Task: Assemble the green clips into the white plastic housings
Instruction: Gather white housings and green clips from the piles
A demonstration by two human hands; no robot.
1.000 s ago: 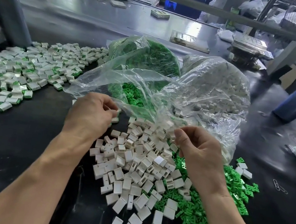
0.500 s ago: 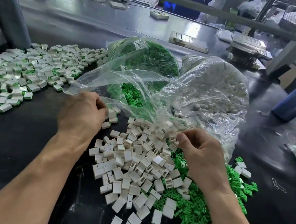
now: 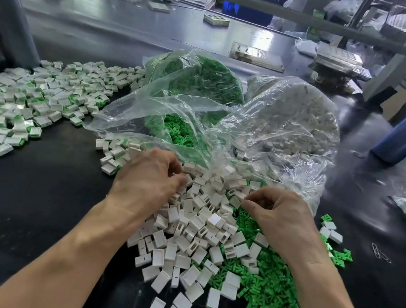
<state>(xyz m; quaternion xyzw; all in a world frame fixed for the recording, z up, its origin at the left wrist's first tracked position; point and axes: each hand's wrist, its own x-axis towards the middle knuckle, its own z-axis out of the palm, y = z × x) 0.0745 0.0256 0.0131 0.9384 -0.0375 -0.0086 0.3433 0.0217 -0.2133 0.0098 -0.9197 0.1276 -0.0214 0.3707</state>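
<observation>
- Green clips lay loose on the dark table under and to the right of the person's right forearm, with more in a clear bag behind the hands; the white housings sat in a heap between the two hands, spilling from a second clear bag.
- Far to the left, a wide spread of finished pieces, white with green showing at an edge, lay well apart from the loose stock, so a good step would keep new ones going to that side and not back into the heap.
- The left hand rested on the near-left edge of the white heap with its fingers curled down into the housings; whether it actually held one could not be told, as the fingertips were hidden.
- For a clean pick, it would probably serve best to take a single housing and turn its slotted opening toward the other hand.
- The right hand hovered at the seam between white and green stock, thumb and forefinger drawn together at the tip; any clip pinched there was too small to make out.
- A clip would likely need lining up square to the slot before pressing, since a skewed one could jam.
</observation>
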